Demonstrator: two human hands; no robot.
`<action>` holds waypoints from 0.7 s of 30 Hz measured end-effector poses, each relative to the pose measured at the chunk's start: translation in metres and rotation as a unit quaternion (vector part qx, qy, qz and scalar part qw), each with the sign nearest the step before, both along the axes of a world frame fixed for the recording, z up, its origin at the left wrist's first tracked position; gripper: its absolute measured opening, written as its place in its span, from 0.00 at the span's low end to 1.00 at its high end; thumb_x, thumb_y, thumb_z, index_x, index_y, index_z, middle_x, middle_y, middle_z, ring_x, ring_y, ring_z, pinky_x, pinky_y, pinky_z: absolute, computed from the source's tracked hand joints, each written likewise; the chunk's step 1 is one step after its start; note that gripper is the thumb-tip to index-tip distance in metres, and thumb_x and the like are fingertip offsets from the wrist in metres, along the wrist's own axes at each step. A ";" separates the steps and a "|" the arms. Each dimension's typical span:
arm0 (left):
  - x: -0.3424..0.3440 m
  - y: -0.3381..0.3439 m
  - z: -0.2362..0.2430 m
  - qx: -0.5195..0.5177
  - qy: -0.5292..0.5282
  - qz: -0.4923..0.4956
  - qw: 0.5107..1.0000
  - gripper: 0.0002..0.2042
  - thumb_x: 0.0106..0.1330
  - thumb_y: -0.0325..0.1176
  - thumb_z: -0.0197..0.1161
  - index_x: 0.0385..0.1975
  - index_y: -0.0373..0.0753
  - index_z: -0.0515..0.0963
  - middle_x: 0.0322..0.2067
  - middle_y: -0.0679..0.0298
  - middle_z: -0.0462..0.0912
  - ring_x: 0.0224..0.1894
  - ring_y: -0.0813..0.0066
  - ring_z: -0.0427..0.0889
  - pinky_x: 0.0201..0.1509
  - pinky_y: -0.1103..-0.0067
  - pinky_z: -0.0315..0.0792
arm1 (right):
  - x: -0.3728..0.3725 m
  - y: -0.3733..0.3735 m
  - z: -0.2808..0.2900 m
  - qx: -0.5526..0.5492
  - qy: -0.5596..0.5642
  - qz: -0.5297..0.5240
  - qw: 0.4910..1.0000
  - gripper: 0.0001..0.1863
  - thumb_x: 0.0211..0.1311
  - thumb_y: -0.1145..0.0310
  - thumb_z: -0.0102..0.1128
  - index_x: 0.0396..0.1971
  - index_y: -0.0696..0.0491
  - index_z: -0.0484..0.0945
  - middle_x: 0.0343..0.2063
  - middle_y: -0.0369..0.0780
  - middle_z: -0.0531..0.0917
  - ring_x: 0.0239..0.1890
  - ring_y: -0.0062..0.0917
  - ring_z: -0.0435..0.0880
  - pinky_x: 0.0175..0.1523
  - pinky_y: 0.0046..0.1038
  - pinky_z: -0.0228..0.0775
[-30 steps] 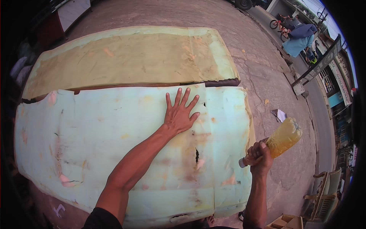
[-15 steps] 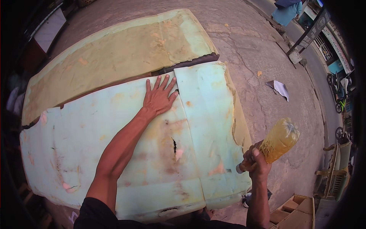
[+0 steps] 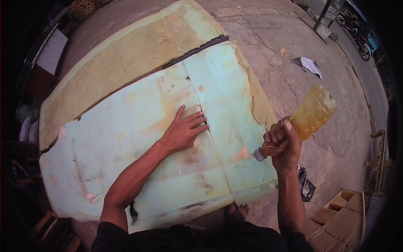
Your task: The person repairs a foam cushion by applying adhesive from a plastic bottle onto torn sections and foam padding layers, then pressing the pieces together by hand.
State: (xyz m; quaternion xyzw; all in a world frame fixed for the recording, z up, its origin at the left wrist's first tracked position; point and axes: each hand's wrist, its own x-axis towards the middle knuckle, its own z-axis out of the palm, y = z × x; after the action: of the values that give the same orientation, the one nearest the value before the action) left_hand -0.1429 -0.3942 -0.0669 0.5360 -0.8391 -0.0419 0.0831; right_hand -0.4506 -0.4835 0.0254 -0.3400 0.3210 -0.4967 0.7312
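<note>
A large pale green foam sheet (image 3: 121, 143), stained and torn in places, spreads out in front of me. A narrower foam piece (image 3: 222, 92) with a ragged right edge meets it along a seam. My left hand (image 3: 182, 132) lies on the large sheet, fingers apart, their tips at the seam. To the right, my right hand (image 3: 285, 143) grips the neck end of a clear plastic bottle (image 3: 315, 111) holding yellow liquid. The bottle is tilted, its capped end pointing down and left over the foam's right edge.
Beyond lies a yellowed foam slab (image 3: 121, 69), with a dark strip along the gap. On the concrete ground (image 3: 268, 80) rests a grey scrap sheet (image 3: 310, 66). A flattened brown carton (image 3: 338, 218) and a black plastic bag (image 3: 307, 185) are at the lower right. A motorbike (image 3: 364, 50) stands far right.
My left hand has slid toward me along the seam. The right hand and bottle have risen in the picture, and the whole view has shifted slightly.
</note>
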 end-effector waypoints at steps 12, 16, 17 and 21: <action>0.018 0.044 -0.034 -0.094 0.184 0.124 0.970 0.11 0.56 0.21 0.68 0.39 0.39 0.81 0.49 0.61 0.83 0.64 0.59 0.78 0.74 0.53 0.66 | 0.204 -0.025 -0.079 -0.206 0.226 0.113 0.945 0.10 0.61 0.69 0.67 0.36 0.60 0.80 0.25 0.37 0.83 0.27 0.20 0.80 0.35 0.28 0.73; 0.023 0.045 -0.038 -0.097 0.207 0.129 0.965 0.11 0.58 0.25 0.67 0.40 0.42 0.80 0.48 0.64 0.82 0.65 0.63 0.77 0.76 0.56 0.63 | 0.226 -0.035 -0.091 -0.377 0.274 0.100 0.879 0.18 0.55 0.70 0.70 0.44 0.59 0.80 0.33 0.53 0.87 0.38 0.47 0.89 0.41 0.36 0.80; 0.023 0.045 -0.040 -0.109 0.204 0.122 0.965 0.11 0.58 0.25 0.67 0.41 0.42 0.80 0.48 0.64 0.82 0.65 0.64 0.76 0.76 0.56 0.63 | 0.223 -0.037 -0.094 -0.406 0.312 0.135 0.848 0.16 0.54 0.70 0.71 0.41 0.58 0.79 0.32 0.53 0.86 0.38 0.48 0.89 0.40 0.37 0.79; 0.021 0.046 -0.042 -0.095 0.197 0.125 0.968 0.12 0.58 0.26 0.66 0.42 0.42 0.81 0.49 0.64 0.83 0.65 0.64 0.77 0.76 0.57 0.62 | 0.222 -0.034 -0.100 -0.461 0.311 0.152 0.817 0.13 0.53 0.71 0.70 0.36 0.57 0.77 0.28 0.51 0.85 0.35 0.46 0.88 0.39 0.36 0.79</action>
State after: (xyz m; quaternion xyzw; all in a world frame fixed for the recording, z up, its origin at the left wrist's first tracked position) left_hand -0.1219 -0.3478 -0.1092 0.6076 -0.7324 -0.0559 0.3021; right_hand -0.2290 -0.5177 -0.0743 -0.8183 0.2089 -0.3373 0.4159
